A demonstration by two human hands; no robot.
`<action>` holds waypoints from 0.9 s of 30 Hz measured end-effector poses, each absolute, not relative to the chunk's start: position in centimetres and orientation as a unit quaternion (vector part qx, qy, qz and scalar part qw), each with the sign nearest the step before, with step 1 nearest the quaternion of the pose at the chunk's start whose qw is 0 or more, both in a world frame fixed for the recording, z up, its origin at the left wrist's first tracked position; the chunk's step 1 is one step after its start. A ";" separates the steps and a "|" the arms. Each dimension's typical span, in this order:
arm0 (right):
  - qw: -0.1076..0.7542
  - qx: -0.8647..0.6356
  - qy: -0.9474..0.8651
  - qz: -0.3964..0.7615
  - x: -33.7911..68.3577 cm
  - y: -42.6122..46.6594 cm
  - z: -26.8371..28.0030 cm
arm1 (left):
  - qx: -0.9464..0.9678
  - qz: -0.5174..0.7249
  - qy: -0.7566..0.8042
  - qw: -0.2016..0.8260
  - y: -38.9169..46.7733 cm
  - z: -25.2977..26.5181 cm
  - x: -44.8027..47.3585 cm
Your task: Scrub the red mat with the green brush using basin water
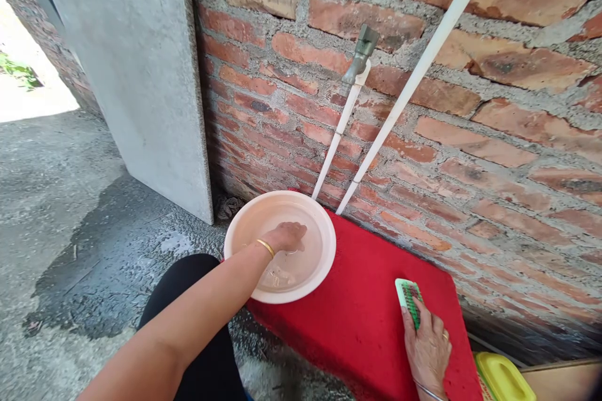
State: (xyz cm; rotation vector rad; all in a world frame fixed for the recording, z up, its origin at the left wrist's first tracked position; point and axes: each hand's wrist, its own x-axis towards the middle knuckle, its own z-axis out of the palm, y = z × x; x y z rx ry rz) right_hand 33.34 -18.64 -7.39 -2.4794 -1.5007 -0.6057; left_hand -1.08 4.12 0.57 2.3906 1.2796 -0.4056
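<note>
Left forearm (197,326) closest, reaching into a pale plastic washbasin (330,247) on the left end of a red bench (367,282); from where I stand, left hand (288,236) is in the water, can't tell if it's closed on anything. Basin: thin-walled, probably heavy with water, slosh-prone; best taken by opposite rims. Further right, green-bristled scrubbing brush (408,305) on the bench, bristles up, right hand (427,335) clamped on its near end. Brush looks light, stiff-backed, likely slick if wet; hold by the long edges.
</note>
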 end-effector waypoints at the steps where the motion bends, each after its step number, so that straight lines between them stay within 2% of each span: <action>1: 0.090 -0.834 -0.504 -0.205 33.3 -18.6 -7.4 | 0.856 -0.144 0.455 0.197 4.1 0.5 -1.1; 20: 0.096 -0.835 -0.499 -0.211 33.1 -18.5 -7.2 | 0.869 -0.140 0.434 0.193 3.6 0.3 -0.8; 27: 0.125 -0.823 -0.524 -0.181 32.2 -20.7 -7.5 | 0.866 -0.149 0.434 0.199 3.7 0.7 -0.8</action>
